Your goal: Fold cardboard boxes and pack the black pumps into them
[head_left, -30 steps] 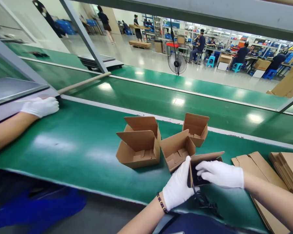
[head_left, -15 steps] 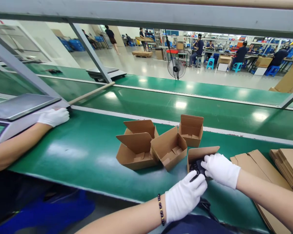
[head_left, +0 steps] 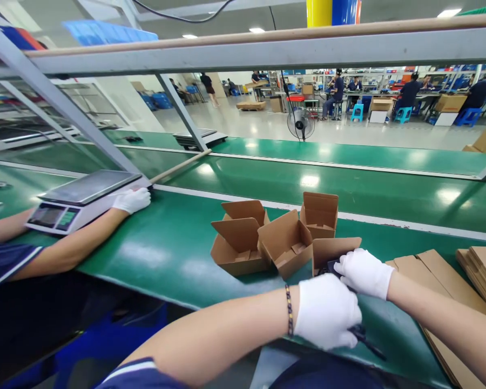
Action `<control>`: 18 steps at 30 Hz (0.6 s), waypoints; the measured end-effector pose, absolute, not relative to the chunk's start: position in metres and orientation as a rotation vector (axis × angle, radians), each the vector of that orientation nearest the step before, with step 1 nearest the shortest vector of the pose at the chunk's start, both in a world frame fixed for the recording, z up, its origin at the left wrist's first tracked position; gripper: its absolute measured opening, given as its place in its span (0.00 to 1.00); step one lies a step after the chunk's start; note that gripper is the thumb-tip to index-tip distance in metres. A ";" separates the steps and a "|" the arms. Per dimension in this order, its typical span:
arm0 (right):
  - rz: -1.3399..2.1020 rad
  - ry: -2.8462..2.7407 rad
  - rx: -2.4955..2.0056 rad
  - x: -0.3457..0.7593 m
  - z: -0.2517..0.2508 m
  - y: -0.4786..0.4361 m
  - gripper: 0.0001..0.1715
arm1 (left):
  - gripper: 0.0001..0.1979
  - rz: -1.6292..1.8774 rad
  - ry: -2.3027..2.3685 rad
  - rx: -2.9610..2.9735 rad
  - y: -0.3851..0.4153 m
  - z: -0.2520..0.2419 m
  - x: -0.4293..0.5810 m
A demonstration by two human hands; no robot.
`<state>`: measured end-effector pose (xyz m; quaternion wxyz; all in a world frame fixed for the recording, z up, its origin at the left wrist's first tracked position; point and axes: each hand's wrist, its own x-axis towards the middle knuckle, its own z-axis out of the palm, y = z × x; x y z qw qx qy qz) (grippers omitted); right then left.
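My left hand (head_left: 328, 313), in a white glove, is curled closed around a black cable (head_left: 368, 343) near the front edge of the bench; its fingers are partly hidden. My right hand (head_left: 364, 273), also gloved in white, has its fingers closed on a black device (head_left: 332, 266) inside an open brown cardboard box (head_left: 332, 247). My left hand and wrist cover much of that box and most of the device. Left of it stand several open cardboard boxes, the nearest a tilted box (head_left: 285, 243) with its lid up.
Flat folded cartons (head_left: 441, 275) lie at the right, beside another stack (head_left: 480, 273). At the left, a co-worker's gloved hand (head_left: 133, 201) touches a weighing scale (head_left: 89, 197) on the green bench (head_left: 166, 259). A metal frame bar (head_left: 243, 51) crosses above.
My left hand has left the device in the box, moved toward me and closed on the black cable. My right hand stays at the box. The view has tilted up and turned left.
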<state>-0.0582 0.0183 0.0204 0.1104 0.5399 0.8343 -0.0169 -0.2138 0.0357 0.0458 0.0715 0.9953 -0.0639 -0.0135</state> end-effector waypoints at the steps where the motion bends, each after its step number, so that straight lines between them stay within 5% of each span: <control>1: -0.074 2.451 1.630 -0.057 0.019 0.018 0.10 | 0.12 0.031 -0.114 2.898 0.044 0.056 -0.212; 8: -0.427 2.592 1.929 -0.054 0.024 0.010 0.20 | 0.08 0.763 0.421 2.032 0.084 0.070 -0.221; 11: -0.876 2.692 2.107 -0.055 0.028 0.006 0.28 | 0.08 0.831 0.393 1.849 0.083 0.065 -0.223; 15: -1.529 2.724 2.350 -0.060 0.024 0.003 0.20 | 0.09 0.958 0.326 1.694 0.076 0.056 -0.222; 18: -1.830 2.765 2.487 -0.060 0.017 0.000 0.23 | 0.09 0.931 0.285 1.712 0.075 0.048 -0.224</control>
